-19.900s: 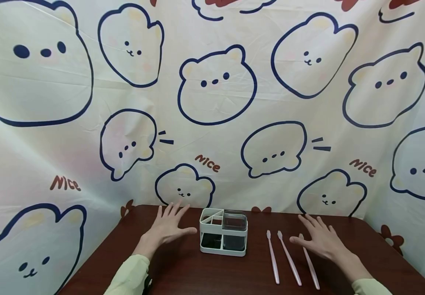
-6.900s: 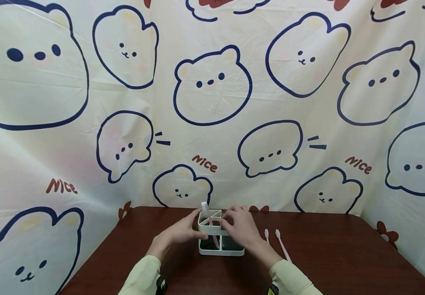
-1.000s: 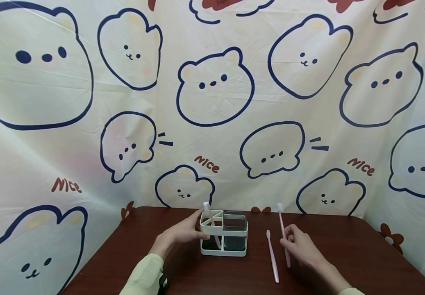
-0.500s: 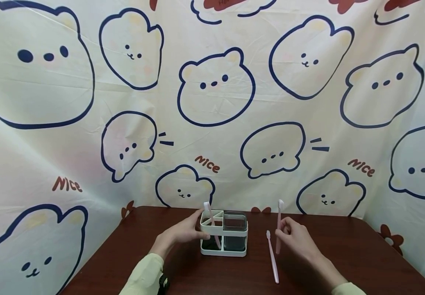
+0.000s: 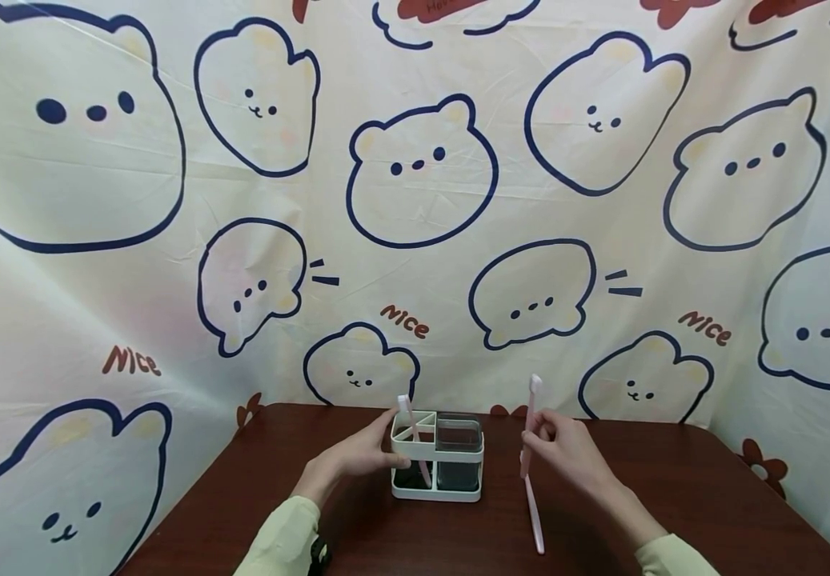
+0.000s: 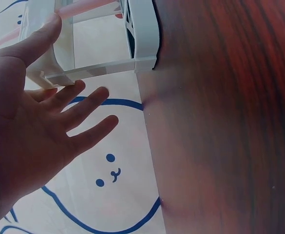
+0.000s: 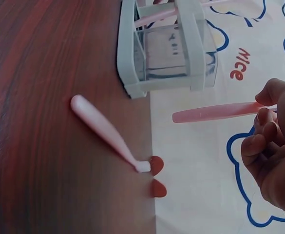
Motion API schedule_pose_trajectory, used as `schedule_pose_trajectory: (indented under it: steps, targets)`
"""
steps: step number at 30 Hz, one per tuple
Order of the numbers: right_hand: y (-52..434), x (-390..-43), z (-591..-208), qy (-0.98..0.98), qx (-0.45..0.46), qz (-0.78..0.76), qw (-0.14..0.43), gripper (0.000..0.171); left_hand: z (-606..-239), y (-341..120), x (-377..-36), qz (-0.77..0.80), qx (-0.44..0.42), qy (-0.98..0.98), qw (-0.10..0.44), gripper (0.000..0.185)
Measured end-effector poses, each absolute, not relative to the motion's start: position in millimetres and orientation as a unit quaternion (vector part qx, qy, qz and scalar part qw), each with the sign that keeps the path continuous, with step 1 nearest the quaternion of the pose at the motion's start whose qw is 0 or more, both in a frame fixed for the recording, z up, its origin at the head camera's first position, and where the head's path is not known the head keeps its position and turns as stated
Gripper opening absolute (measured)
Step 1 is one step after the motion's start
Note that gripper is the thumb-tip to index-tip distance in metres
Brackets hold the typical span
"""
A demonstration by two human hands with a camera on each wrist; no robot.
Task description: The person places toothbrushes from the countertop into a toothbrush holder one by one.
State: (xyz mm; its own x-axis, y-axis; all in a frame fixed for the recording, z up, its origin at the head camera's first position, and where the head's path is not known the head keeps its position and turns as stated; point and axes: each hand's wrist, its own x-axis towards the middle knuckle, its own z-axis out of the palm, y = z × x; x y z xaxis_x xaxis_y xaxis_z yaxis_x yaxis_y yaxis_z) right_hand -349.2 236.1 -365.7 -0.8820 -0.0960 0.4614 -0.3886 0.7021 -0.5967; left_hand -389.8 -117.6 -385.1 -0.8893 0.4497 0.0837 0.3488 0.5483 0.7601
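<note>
Bracing the holder (image 5: 437,456) from its left, left hand (image 5: 357,458) lay flat-fingered on the table (image 5: 674,512); right hand (image 5: 566,448) pinched a toothbrush (image 5: 528,424) upright beside it, a spare brush (image 5: 533,516) lying below. Left wrist: fingers (image 6: 79,114) straight, thumb on holder (image 6: 137,44). Right wrist: fingers (image 7: 261,141) curled around toothbrush (image 7: 215,112), clear of holder (image 7: 161,48); spare brush (image 7: 105,131) flat.

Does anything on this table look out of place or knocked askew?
Nothing stands out. The holder stands upright with one toothbrush leaning in it, a second toothbrush is in the right hand, and a third lies flat on the table.
</note>
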Motion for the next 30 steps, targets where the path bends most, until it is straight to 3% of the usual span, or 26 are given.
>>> schedule_pose_trajectory:
  steps: [8,30]
  targets:
    - [221.0,-347.6,-351.9,-0.895,0.156,0.376,0.181,0.009,-385.6,-117.1,-387.1,0.416,0.22,0.88,0.064,0.093]
    - [174.6,-347.4,-322.8,-0.874,0.236,0.372,0.203,0.006,-385.2,-118.0,-388.3,0.41,0.228,0.881,0.062,0.094]
